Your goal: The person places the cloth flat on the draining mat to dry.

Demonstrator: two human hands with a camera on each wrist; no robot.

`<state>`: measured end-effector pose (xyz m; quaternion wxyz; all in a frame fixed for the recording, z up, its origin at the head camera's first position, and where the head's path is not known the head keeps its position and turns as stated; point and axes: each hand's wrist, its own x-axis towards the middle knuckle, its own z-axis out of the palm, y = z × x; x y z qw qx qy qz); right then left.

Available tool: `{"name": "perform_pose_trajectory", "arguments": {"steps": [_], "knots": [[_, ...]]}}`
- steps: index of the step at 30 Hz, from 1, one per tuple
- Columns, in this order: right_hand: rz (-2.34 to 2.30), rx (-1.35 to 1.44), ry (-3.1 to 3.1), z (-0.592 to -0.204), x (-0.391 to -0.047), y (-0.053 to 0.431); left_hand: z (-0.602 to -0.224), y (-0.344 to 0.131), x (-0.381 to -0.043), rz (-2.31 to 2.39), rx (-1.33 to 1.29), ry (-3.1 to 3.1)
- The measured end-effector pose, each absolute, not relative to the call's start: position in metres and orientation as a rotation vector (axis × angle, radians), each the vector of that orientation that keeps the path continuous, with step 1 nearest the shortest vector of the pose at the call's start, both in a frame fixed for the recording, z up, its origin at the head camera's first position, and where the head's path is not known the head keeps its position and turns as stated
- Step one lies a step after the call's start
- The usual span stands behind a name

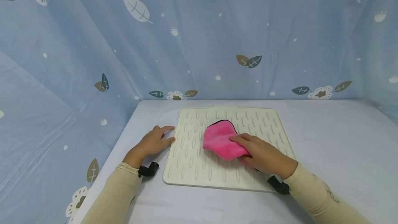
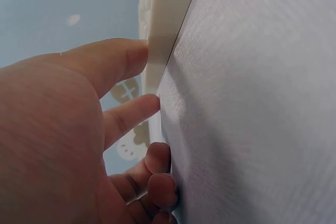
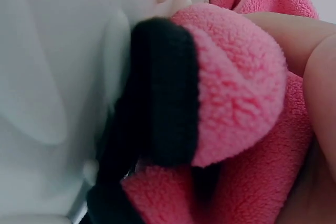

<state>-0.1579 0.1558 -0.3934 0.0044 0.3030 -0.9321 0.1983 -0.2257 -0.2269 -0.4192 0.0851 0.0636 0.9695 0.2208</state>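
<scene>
A cream mat (image 1: 192, 172) with raised oval ridges lies flat on the white table. My right hand (image 1: 262, 153) grips a bunched pink cloth (image 1: 219, 141) with black edging over the middle of the mat. In the right wrist view the fuzzy cloth (image 3: 236, 98) folds against the ridged mat (image 3: 63, 77), with part of the hand behind it. My left hand (image 1: 153, 142) has its thumb and forefinger extended to the mat's left edge. Seen from the left wrist, the thumb tip meets the mat's side (image 2: 163, 24), and the other fingers rest by the tabletop.
The table (image 1: 335, 148) has a white cover and reaches past the mat on both sides. A blue curtain (image 1: 202, 44) with leaves and flowers hangs behind the table and along its left side. Black devices (image 1: 149, 169) sit at both wrists.
</scene>
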Motion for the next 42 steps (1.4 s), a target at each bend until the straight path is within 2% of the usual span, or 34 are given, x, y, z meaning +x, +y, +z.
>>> {"name": "perform_pose_trajectory", "arguments": {"steps": [19, 42], "knots": [[0.661, 0.998, -2.950, -0.393, -0.161, 0.161, -0.418, -0.226, -0.226, 0.631, 0.185, 2.889], [0.875, 0.943, -2.877, -0.358, -0.172, 0.194, -0.416, -0.226, -0.228, 0.654, 0.204, 2.869]]}}
